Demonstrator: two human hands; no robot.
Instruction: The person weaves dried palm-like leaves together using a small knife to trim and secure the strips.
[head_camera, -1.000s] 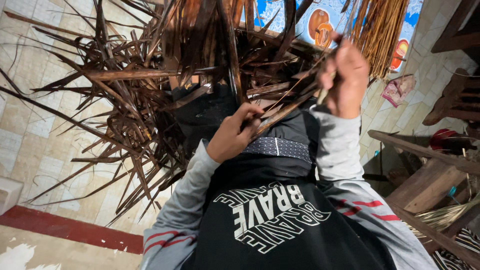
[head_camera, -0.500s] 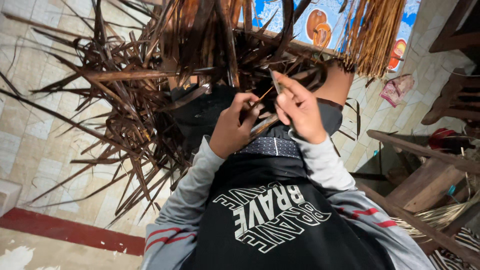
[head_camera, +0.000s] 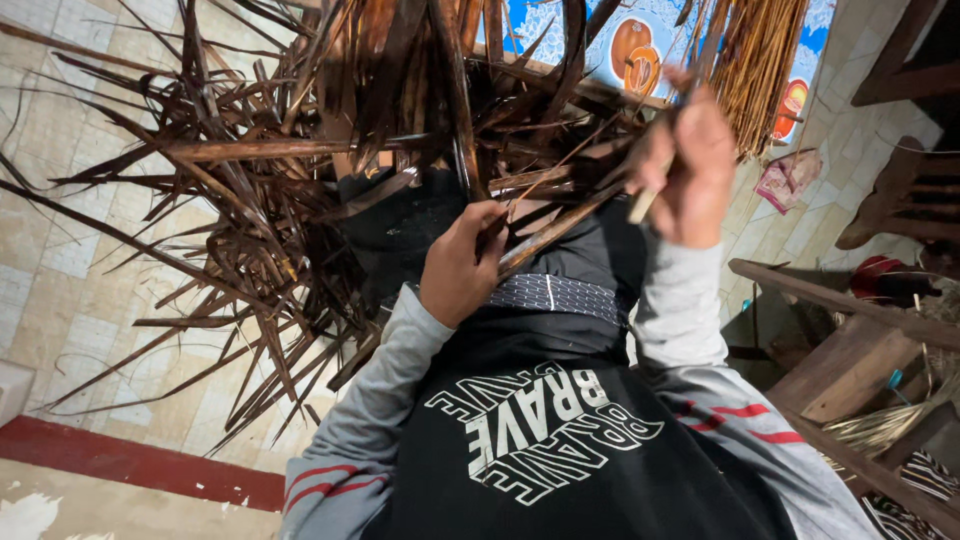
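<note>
- Head view, landmark: a big tangled heap of dark brown dried leaf strips (head_camera: 300, 170) spreads over the person's lap and over the pale tiled floor (head_camera: 60, 250).
- The left hand (head_camera: 462, 265) sits at the near right edge of the heap, just above a patterned grey waistband (head_camera: 555, 295). Its fingers are curled shut around the lower end of a long brown strip (head_camera: 560, 225).
- That strip runs up and to the right from the left hand, away from the heap, toward the right hand.
- The right hand (head_camera: 690, 170) is raised to the right of the heap, closed in a fist around the upper part of the strip; a short pale stub (head_camera: 640, 205) pokes out below the fist. Whether the stub is a tool or a strip end cannot be told.
- Both arms wear grey sleeves (head_camera: 370, 440) with red stripes, over a black printed top.
- Beyond the heap's far right edge hangs a bundle of thin tan strands (head_camera: 765, 60), in front of a blue picture sheet (head_camera: 620, 50).
- Well to the right of the heap stand wooden furniture pieces (head_camera: 850, 350), with a small pink packet (head_camera: 785, 180) lying on the tiles near them.
- On the heap's near left side a red painted band (head_camera: 130, 465) runs along the floor.
</note>
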